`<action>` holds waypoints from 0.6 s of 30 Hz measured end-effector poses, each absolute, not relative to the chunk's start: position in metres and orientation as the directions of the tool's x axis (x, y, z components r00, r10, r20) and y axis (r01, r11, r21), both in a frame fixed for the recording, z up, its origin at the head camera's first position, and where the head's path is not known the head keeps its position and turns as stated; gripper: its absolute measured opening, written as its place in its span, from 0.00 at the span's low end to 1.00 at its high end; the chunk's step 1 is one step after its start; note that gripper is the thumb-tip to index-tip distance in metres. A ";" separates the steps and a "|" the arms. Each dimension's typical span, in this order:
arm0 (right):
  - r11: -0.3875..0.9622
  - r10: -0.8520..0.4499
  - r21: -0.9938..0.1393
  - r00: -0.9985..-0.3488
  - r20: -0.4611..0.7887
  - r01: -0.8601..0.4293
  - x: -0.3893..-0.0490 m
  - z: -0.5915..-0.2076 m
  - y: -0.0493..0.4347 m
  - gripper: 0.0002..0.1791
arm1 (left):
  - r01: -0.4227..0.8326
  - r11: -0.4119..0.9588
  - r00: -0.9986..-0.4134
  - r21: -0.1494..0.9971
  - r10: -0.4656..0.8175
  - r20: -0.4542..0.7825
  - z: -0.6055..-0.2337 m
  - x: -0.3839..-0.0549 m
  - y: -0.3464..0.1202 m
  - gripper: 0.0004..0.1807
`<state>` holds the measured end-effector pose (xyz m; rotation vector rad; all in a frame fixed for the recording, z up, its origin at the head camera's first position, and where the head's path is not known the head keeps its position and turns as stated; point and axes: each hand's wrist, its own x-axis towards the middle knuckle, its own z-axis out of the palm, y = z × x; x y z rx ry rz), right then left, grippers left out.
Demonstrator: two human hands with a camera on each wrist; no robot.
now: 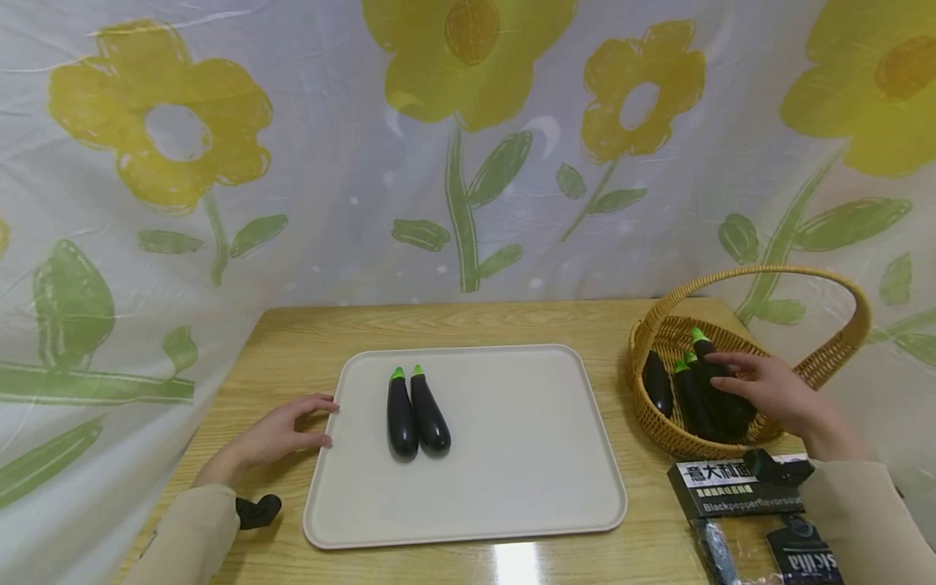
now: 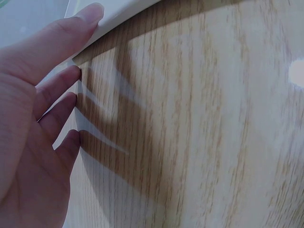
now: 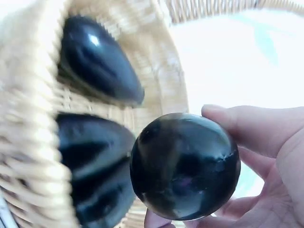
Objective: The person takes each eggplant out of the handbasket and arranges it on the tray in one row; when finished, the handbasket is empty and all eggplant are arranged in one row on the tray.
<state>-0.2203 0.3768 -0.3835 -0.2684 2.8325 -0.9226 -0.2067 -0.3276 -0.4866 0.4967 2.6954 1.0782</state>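
Observation:
My right hand (image 1: 778, 394) grips an eggplant (image 3: 185, 166) at the wicker basket (image 1: 643, 406), thumb on one side and fingers round the other. Its rounded dark end faces the right wrist camera, and its green stem points up and away in the head view. Several more eggplants, among them one at the basket's left side (image 1: 658, 386), lie inside. By the left rim of the white tray (image 1: 526, 439), my left hand (image 1: 281, 431) has its fingers loosely spread, thumb right at the rim. On the tray two eggplants (image 1: 401, 414) lie side by side, stems toward the back.
The basket's tall arched handle (image 1: 775, 270) rises over the right side. In front of the basket are a black box (image 1: 731, 491) and dark packets (image 1: 800, 552), partly under my right sleeve. A flower-printed cloth (image 1: 329, 162) hangs behind the wooden table (image 1: 468, 317).

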 end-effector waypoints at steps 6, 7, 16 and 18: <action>0.767 -0.222 -0.629 -0.972 -0.073 -0.127 -0.196 -0.378 0.359 0.29 | 0.227 0.671 -0.926 0.706 0.373 -0.058 -0.488 -0.208 -0.327 0.28; 0.756 -0.234 -0.642 -0.969 -0.079 -0.130 -0.193 -0.378 0.357 0.29 | 0.228 0.671 -0.925 0.705 0.375 -0.058 -0.488 -0.208 -0.327 0.28; 0.756 -0.347 -0.613 -0.934 -0.079 -0.229 -0.162 -0.371 0.343 0.24 | 0.258 0.673 -0.919 0.693 0.392 -0.038 -0.488 -0.209 -0.329 0.27; 0.746 -0.372 -0.618 -0.925 -0.077 -0.249 -0.156 -0.370 0.339 0.23 | 0.267 0.673 -0.917 0.690 0.397 -0.032 -0.487 -0.208 -0.329 0.27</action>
